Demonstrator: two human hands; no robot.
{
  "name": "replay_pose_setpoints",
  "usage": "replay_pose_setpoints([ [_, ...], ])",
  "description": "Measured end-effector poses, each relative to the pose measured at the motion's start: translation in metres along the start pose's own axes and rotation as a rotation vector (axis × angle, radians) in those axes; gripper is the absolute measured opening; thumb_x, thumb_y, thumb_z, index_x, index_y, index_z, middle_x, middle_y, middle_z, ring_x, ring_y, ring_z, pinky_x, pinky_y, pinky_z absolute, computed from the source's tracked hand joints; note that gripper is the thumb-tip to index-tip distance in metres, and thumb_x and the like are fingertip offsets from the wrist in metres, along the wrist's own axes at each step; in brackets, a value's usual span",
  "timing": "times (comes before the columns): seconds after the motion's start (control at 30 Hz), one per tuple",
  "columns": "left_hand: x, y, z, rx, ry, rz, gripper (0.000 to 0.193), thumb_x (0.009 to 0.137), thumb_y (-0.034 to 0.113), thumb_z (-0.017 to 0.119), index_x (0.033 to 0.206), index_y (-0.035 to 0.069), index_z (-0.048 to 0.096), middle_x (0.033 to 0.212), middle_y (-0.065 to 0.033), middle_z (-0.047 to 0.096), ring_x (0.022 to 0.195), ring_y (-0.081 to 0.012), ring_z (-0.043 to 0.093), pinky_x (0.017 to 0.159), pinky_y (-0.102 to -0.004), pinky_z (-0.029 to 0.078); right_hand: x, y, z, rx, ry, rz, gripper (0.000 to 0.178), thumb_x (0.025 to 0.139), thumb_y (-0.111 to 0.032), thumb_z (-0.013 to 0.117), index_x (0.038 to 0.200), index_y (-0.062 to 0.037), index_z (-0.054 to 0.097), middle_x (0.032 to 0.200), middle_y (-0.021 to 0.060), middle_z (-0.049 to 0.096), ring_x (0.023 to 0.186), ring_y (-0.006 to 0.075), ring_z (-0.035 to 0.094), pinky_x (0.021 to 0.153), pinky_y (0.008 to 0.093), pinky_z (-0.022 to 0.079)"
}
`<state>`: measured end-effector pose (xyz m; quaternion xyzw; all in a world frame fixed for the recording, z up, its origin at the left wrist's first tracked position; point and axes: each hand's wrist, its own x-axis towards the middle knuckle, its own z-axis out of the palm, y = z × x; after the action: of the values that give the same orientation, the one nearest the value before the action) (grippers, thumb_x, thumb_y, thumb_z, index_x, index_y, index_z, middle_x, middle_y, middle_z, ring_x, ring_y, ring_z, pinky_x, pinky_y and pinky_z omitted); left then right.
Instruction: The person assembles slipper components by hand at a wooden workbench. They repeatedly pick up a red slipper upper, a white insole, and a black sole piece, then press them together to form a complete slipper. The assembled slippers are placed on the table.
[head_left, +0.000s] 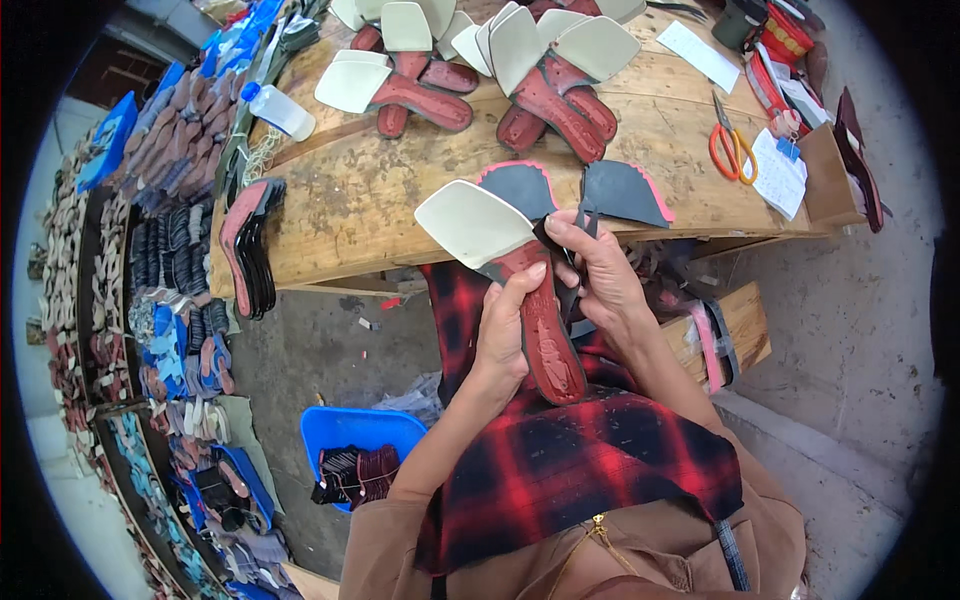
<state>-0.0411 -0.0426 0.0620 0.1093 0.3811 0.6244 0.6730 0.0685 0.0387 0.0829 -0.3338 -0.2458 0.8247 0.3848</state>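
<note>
From the head view, the clock read from the middle of the picture, the held sole piece [550,335] sits just off centre toward three o'clock, its cream toe flap aimed at eleven and its reddish heel at five. The left hand [502,330] clamps it at the waist, thumb pressed flat on the red face; the other fingers are mostly hidden beneath, so I cannot tell how they lie. The right hand [608,275] is at the sole's three o'clock edge, thumb and forefinger pinching a dark narrow piece [585,222] whose exact kind I cannot make out. Past the hands, dark pink-edged pieces [625,193] lie on the wooden table [360,185] between twelve and two. Other cream-and-red soles [560,100] overlap around twelve. Orange-handled scissors [722,152] rest at two, a white bottle [282,113] between ten and eleven, and a blue basin [400,428] stands on the floor at seven.
</note>
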Motion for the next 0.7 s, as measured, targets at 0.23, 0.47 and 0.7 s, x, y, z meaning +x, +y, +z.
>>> replay_pose_setpoints([
  [0.23, -0.001, 0.002, 0.004, 0.01, 0.011, 0.004, 0.019, 0.092, 0.02, 0.06, 0.104, 0.005, 0.062, 0.087, -0.0042, 0.068, 0.067, -0.0067, 0.057, 0.059, -0.0222, 0.046, 0.006, 0.009, -0.003, 0.039, 0.047, 0.021, 0.013, 0.086, -0.016, 0.073, 0.093, -0.0114, 0.065, 0.079, -0.0033, 0.063, 0.047, 0.0022, 0.042, 0.041, 0.0168, 0.03],
  [0.47, -0.001, 0.001, 0.001, -0.005, 0.018, -0.022, 0.017, 0.091, 0.019, 0.06, 0.103, 0.005, 0.061, 0.088, -0.0033, 0.068, 0.068, -0.0056, 0.057, 0.058, -0.0217, 0.045, 0.006, 0.012, -0.005, 0.053, 0.064, 0.033, 0.016, 0.084, -0.017, 0.076, 0.093, -0.0087, 0.065, 0.079, -0.0013, 0.065, 0.047, 0.0023, 0.045, 0.04, 0.0168, 0.03],
  [0.7, -0.001, -0.007, 0.0, 0.113, 0.129, 0.059, 0.015, 0.089, 0.019, 0.063, 0.099, 0.007, 0.06, 0.082, -0.0005, 0.062, 0.065, -0.0069, 0.057, 0.058, -0.022, 0.047, 0.01, 0.028, -0.003, -0.144, 0.155, -0.202, 0.015, 0.087, -0.018, 0.074, 0.092, -0.0077, 0.064, 0.078, -0.0036, 0.06, 0.052, 0.0004, 0.042, 0.041, 0.0191, 0.028],
])
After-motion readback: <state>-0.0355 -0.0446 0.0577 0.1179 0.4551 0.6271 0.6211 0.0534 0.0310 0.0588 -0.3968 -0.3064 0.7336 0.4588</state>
